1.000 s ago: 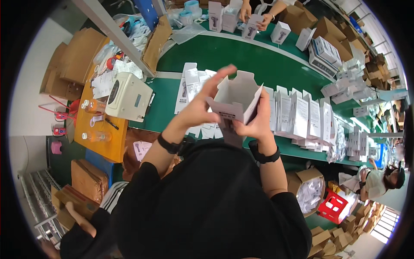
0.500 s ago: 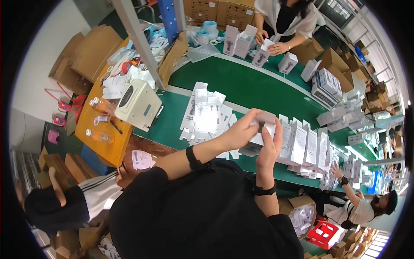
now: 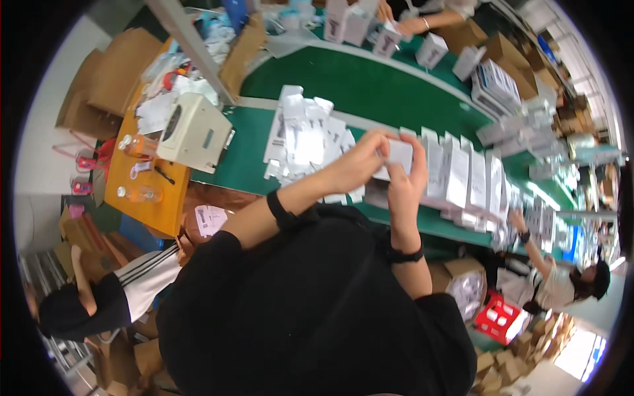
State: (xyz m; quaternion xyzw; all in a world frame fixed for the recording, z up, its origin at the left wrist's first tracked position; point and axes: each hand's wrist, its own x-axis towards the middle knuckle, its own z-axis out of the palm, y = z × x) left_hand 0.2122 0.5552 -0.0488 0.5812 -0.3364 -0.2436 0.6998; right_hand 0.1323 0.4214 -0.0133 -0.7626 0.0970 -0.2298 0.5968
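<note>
Both of my hands are around a small white carton (image 3: 399,154) above the near edge of the green worktable. My left hand (image 3: 360,158) grips its left side, with the fingertips at the end panel. My right hand (image 3: 407,186) wraps the right side, the thumb pressed against that same panel, which lies flat across the end. Much of the carton's body is hidden by my hands. To the left lies a pile of flat printed carton blanks (image 3: 306,142). Just right of my hands stands a row of white cartons (image 3: 457,177).
A beige machine (image 3: 195,135) stands beside an orange table (image 3: 125,183) holding bottles (image 3: 140,193). Across the bench a co-worker's hands (image 3: 413,26) are near upright cartons. Another person (image 3: 561,284) reaches in from the right. A red crate (image 3: 500,318) sits on the floor.
The flap that stood up at the carton's end is now folded down, closing the opening. The whole view has shifted, so the bench sits higher in the picture.
</note>
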